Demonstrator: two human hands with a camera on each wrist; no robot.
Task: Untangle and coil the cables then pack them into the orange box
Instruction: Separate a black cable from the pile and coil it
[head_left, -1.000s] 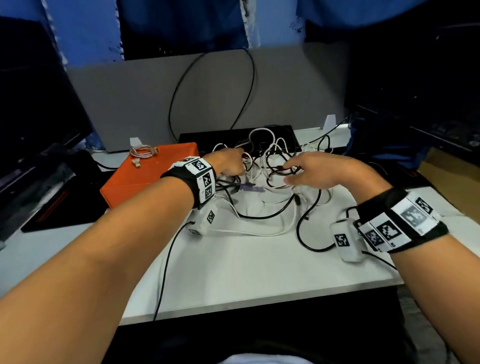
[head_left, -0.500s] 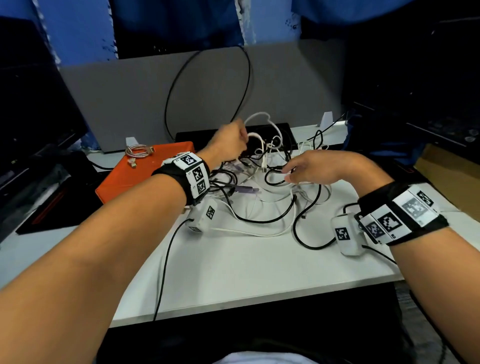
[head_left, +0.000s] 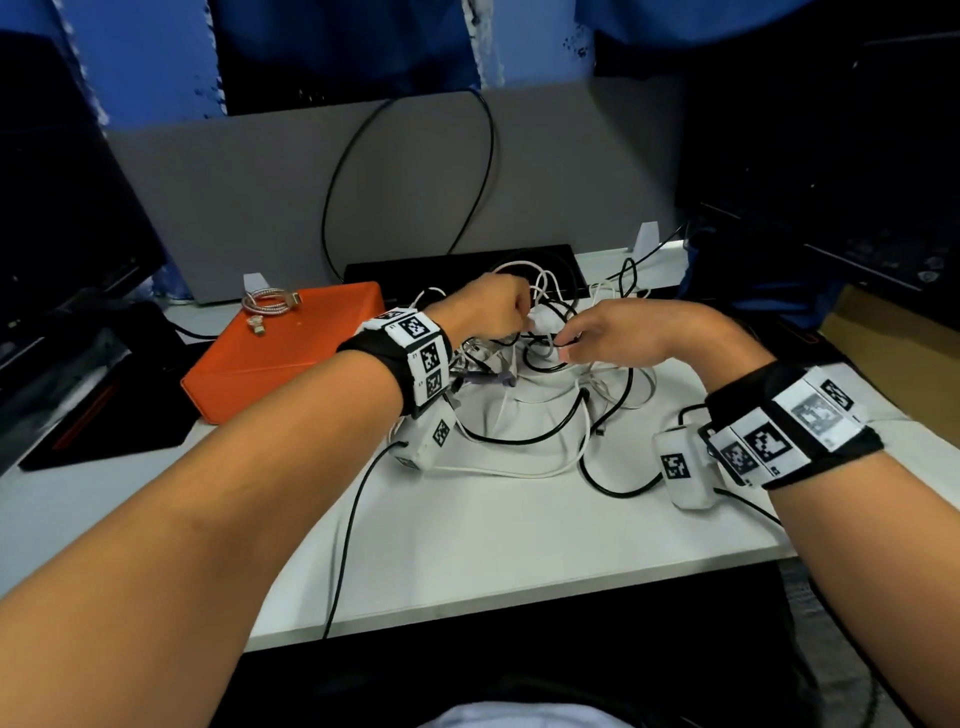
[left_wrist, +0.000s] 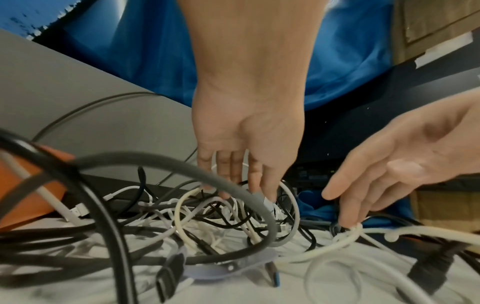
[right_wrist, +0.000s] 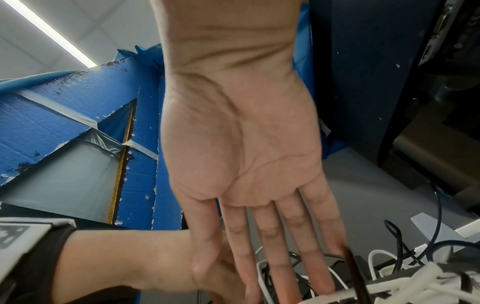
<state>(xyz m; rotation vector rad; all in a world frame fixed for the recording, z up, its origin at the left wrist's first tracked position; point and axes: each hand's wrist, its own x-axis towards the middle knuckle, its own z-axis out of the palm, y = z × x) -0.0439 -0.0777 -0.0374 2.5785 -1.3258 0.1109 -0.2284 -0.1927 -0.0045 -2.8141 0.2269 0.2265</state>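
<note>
Head view: found the orange box (head_left: 291, 353) lying closed on the white table (head_left: 493, 545), with a coiled braided cable (head_left: 267, 304) resting on its lid near the far edge. Found the tangle of cables (head_left: 545, 395), black and white strands knotted together, spread on the table just to the right of the box, the nearest loops close to the box's right side. Saw none of the tangled strands inside the box.

Saw the left hand (head_left: 488, 312) just right of the box's far right corner, over the top of the tangle, knuckles bent and fingers turned down into the strands. In the left wrist view, traced its fingers (left_wrist: 233, 164) down among the loops, with the tips hidden behind a thick grey cable (left_wrist: 166, 158); could not tell whether they pinched anything.

Saw the right hand (head_left: 639, 332) farther right of the box, beyond the left hand, also over the tangle. In the left wrist view, found its fingers (left_wrist: 363, 181) loosely extended and spread, tips touching a white cable (left_wrist: 348, 236) without closing round it. In the right wrist view, saw the palm flat and fingers straight.
</note>
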